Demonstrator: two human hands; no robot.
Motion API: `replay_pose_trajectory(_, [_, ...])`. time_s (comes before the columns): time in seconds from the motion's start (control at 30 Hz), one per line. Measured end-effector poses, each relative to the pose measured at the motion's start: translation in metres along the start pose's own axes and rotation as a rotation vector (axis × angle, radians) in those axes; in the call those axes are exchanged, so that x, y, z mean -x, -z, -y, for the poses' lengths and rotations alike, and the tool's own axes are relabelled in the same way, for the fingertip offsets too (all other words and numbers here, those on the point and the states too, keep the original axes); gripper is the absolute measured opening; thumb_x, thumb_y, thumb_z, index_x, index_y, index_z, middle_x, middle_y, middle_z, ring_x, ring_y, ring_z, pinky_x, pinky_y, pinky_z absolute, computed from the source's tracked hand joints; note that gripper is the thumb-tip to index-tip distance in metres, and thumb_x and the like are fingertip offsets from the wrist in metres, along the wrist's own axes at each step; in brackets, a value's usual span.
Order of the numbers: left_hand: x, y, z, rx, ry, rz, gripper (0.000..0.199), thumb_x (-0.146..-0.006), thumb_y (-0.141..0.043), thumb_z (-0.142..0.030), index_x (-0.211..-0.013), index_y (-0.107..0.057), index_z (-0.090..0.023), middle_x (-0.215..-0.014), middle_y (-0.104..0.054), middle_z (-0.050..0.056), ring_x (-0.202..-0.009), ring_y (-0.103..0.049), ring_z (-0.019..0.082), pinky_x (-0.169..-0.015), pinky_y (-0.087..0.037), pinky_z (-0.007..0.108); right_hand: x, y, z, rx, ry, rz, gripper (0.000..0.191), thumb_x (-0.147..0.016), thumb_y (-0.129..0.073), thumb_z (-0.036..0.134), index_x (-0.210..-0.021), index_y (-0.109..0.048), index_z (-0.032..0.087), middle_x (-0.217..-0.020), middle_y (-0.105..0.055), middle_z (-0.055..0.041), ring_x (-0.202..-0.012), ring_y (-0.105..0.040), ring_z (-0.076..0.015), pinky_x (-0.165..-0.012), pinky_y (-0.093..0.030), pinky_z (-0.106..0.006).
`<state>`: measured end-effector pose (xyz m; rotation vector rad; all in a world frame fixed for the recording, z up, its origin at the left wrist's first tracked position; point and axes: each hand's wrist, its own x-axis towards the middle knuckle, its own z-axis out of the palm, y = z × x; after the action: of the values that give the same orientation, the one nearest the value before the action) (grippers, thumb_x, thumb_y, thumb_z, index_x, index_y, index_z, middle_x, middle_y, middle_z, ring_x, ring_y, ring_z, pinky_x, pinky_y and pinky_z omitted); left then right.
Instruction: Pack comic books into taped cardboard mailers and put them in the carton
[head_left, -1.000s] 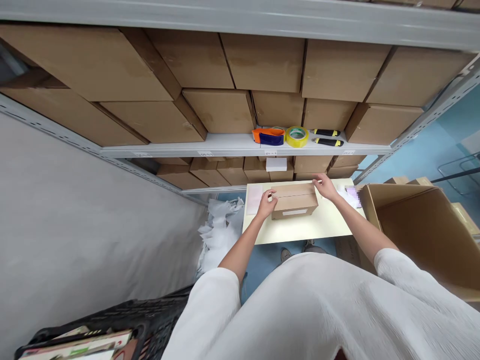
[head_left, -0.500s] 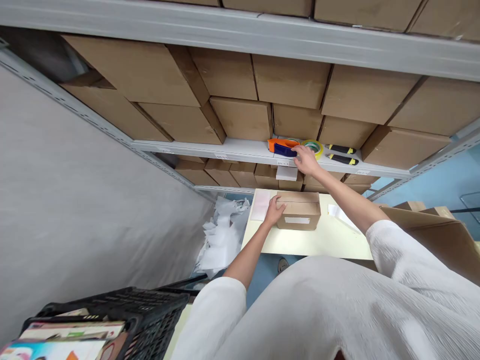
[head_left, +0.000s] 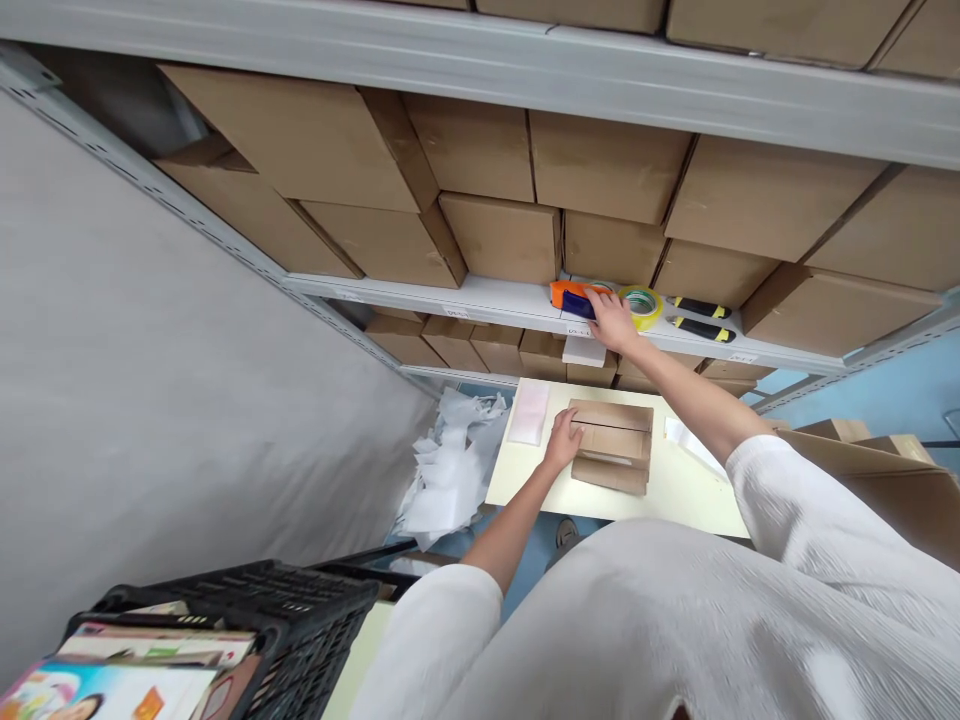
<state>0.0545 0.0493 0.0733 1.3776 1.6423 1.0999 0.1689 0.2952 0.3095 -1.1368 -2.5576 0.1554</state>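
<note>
In the head view, our right hand (head_left: 613, 322), upper right of centre, reaches onto the shelf (head_left: 502, 295), fingers touching the orange-and-blue dispenser (head_left: 574, 300). We judge this as picking up; lifting would call for a firm grip. Right of it lie a tape roll (head_left: 651, 320) and 2 cutters (head_left: 705, 330). Below centre, our left hand's bent fingers touch the left edge of the cardboard box (head_left: 611, 442). Fingers hide the dispenser's right end; we cannot tell whether either grasp is closed.

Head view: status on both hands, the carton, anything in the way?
Left hand at left end of small carton, on table. Right hand at orange-and-blue dispenser, grip unclear. Yellow tape roll close beside it.
</note>
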Motion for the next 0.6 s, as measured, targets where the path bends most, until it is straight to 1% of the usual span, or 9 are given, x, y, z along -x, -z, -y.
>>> replay_pose_trajectory(0.13, [0.009, -0.005, -0.003, -0.017, 0.032, -0.027, 0.054, -0.095, -0.066, -0.026, -0.148, -0.061, -0.026, -0.154, -0.052, 0.016, -0.153, -0.049, 0.033, -0.129, -0.039, 0.055, -0.001, -0.006, -0.001, 0.017, 0.003, -0.001, 0.081, -0.097, -0.049, 0.024, -0.174, -0.029, 0.011, -0.15, -0.058, -0.0261, -0.138, -0.042, -0.0468, -0.116, -0.031, -0.069])
replay_pose_trajectory(0.2, [0.011, -0.007, -0.006, -0.023, 0.041, -0.019, 0.055, -0.093, -0.069, -0.026, -0.148, -0.061, -0.026, -0.152, -0.052, 0.016, -0.15, -0.051, 0.034, -0.129, -0.04, 0.055, -0.001, -0.007, 0.001, 0.028, -0.005, -0.007, 0.078, -0.099, -0.048, 0.023, -0.174, -0.03, 0.011, -0.149, -0.059, -0.0264, -0.137, -0.043, -0.0466, -0.115, -0.031, -0.069])
replay_pose_trajectory(0.33, [0.016, -0.012, -0.007, -0.025, 0.048, -0.001, 0.057, -0.093, -0.07, -0.027, -0.149, -0.061, -0.027, -0.149, -0.051, 0.016, -0.145, -0.054, 0.035, -0.128, -0.04, 0.056, 0.008, 0.001, 0.011, -0.016, 0.009, -0.042, 0.073, -0.101, -0.049, 0.024, -0.172, -0.035, 0.014, -0.149, -0.061, -0.0243, -0.136, -0.045, -0.045, -0.115, -0.032, -0.067])
replay_pose_trajectory(0.4, [0.018, -0.013, -0.007, -0.021, 0.054, -0.011, 0.057, -0.092, -0.069, -0.026, -0.149, -0.06, -0.026, -0.148, -0.051, 0.016, -0.145, -0.054, 0.035, -0.127, -0.041, 0.056, 0.021, 0.011, 0.019, -0.073, 0.01, -0.055, 0.071, -0.101, -0.05, 0.025, -0.171, -0.037, 0.014, -0.153, -0.059, -0.0239, -0.137, -0.046, -0.0454, -0.115, -0.033, -0.067])
replay_pose_trajectory(0.47, [0.019, -0.013, -0.007, -0.021, 0.059, -0.016, 0.058, -0.092, -0.069, -0.025, -0.149, -0.06, -0.025, -0.147, -0.05, 0.017, -0.145, -0.053, 0.036, -0.127, -0.041, 0.055, 0.041, 0.021, 0.026, -0.158, 0.009, -0.059, 0.07, -0.101, -0.05, 0.026, -0.169, -0.04, 0.015, -0.157, -0.057, -0.023, -0.137, -0.048, -0.0457, -0.115, -0.035, -0.068])
replay_pose_trajectory(0.57, [0.02, -0.013, -0.006, -0.024, 0.058, -0.01, 0.058, -0.092, -0.068, -0.024, -0.149, -0.059, -0.024, -0.145, -0.05, 0.017, -0.145, -0.052, 0.036, -0.127, -0.04, 0.056, 0.084, 0.032, 0.031, -0.347, 0.001, -0.058, 0.071, -0.1, -0.053, 0.031, -0.169, -0.042, 0.021, -0.161, -0.055, -0.0173, -0.143, -0.049, -0.0441, -0.118, -0.037, -0.07])
replay_pose_trajectory(0.6, [0.02, -0.012, -0.006, -0.023, 0.058, -0.011, 0.059, -0.092, -0.068, -0.024, -0.15, -0.059, -0.024, -0.145, -0.049, 0.017, -0.145, -0.052, 0.036, -0.127, -0.04, 0.056, 0.101, 0.033, 0.03, -0.429, -0.014, -0.05, 0.071, -0.099, -0.055, 0.033, -0.169, -0.043, 0.024, -0.163, -0.055, -0.0142, -0.145, -0.049, -0.0423, -0.12, -0.037, -0.069])
